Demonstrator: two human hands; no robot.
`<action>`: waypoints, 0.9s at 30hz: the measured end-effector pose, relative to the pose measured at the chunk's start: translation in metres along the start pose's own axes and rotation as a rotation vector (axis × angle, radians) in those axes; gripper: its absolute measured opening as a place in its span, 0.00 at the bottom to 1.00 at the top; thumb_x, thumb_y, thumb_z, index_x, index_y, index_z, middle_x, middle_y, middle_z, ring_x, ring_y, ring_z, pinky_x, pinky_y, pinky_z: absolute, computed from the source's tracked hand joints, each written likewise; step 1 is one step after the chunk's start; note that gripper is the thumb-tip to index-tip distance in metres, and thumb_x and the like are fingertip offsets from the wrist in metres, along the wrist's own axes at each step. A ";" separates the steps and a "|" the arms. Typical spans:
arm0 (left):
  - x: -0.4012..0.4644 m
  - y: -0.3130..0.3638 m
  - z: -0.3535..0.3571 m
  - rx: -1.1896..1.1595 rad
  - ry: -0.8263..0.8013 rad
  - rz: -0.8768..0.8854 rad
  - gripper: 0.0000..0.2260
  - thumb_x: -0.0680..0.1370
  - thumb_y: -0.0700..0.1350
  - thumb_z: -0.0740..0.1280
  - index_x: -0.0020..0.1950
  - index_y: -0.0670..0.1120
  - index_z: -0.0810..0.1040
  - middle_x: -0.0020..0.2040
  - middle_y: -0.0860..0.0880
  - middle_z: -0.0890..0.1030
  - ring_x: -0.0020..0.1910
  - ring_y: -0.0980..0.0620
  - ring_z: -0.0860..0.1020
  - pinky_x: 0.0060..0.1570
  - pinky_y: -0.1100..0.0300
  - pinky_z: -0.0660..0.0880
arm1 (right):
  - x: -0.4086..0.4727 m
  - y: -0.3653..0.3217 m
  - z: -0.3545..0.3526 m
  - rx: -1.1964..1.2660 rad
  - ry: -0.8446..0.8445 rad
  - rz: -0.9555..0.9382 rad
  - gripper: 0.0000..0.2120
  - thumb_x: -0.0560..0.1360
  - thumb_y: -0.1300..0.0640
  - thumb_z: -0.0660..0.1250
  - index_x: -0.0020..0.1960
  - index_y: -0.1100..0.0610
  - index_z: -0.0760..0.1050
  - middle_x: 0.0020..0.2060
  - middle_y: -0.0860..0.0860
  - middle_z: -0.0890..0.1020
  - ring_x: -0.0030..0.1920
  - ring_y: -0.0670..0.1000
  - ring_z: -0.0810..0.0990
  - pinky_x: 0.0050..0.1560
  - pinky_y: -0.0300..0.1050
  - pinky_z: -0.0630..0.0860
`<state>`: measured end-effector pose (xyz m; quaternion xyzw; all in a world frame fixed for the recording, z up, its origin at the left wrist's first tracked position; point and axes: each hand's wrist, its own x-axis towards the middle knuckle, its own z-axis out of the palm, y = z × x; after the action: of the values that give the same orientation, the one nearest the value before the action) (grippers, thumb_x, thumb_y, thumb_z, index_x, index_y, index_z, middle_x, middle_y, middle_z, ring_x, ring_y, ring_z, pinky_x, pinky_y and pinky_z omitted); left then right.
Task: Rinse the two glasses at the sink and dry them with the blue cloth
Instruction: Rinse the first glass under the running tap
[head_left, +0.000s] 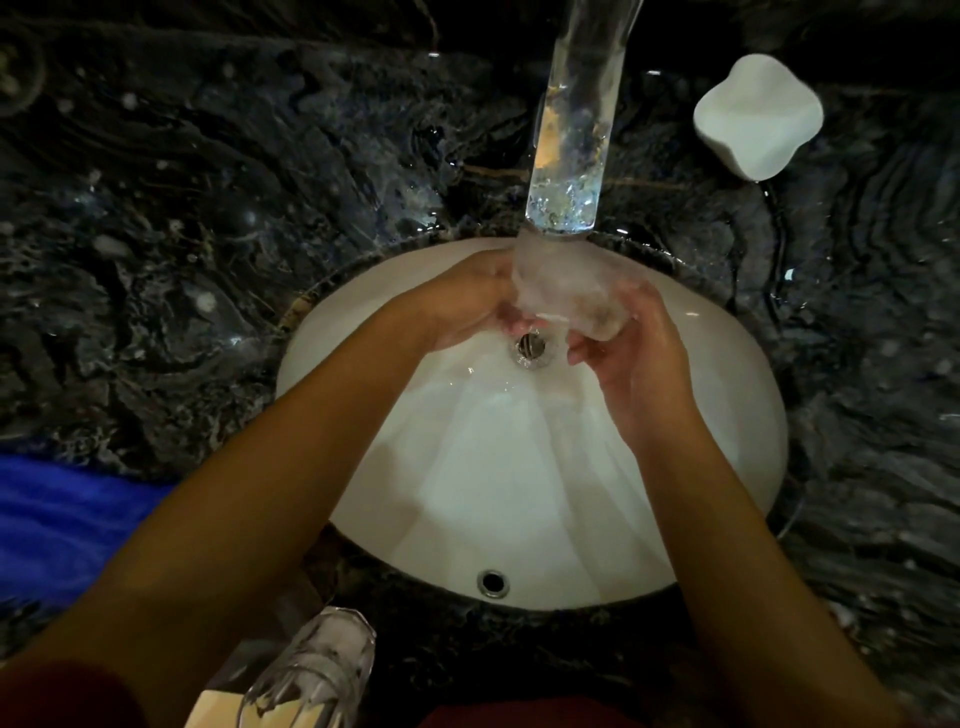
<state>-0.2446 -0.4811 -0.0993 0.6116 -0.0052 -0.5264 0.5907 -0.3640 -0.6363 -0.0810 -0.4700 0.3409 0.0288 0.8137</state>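
Head view: left hand (467, 306) and right hand (636, 348) grip glass (563, 296), orientation blurred.

The sink (597, 467) under my hands is white, set in a black counter (208, 208) veined with grey swirls. My cloth (67, 525) is deep blue, the glasses clear, the soap dish (758, 117) white.

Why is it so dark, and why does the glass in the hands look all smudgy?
Head view: dim light, so the dark stone counter swallows detail while the white sink glows; running water and motion smear the glass held by both hands; the wide lens bends the edges, blurring the blue cloth.
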 end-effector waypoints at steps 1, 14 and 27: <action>-0.002 0.000 -0.003 -0.072 0.042 -0.008 0.13 0.74 0.38 0.69 0.58 0.45 0.81 0.37 0.48 0.83 0.32 0.52 0.78 0.37 0.59 0.75 | 0.000 0.001 -0.004 0.033 -0.003 0.030 0.18 0.81 0.50 0.63 0.63 0.61 0.75 0.42 0.54 0.82 0.36 0.51 0.77 0.35 0.45 0.74; -0.050 -0.022 0.039 -0.149 0.153 0.104 0.21 0.77 0.37 0.74 0.68 0.44 0.73 0.59 0.47 0.84 0.55 0.52 0.83 0.54 0.55 0.79 | -0.039 0.034 0.011 0.187 -0.228 0.534 0.37 0.82 0.32 0.49 0.48 0.60 0.83 0.32 0.59 0.83 0.22 0.51 0.76 0.23 0.38 0.69; -0.077 0.007 0.050 -0.124 0.378 -0.244 0.25 0.79 0.63 0.69 0.65 0.45 0.76 0.54 0.39 0.86 0.46 0.43 0.86 0.54 0.44 0.84 | -0.070 0.005 0.018 -0.814 -0.044 -0.226 0.19 0.84 0.52 0.64 0.74 0.43 0.72 0.66 0.44 0.80 0.62 0.42 0.79 0.59 0.39 0.78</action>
<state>-0.3070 -0.4702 -0.0324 0.6580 0.2119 -0.4691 0.5496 -0.4101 -0.6004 -0.0381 -0.7869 0.2303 0.0818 0.5667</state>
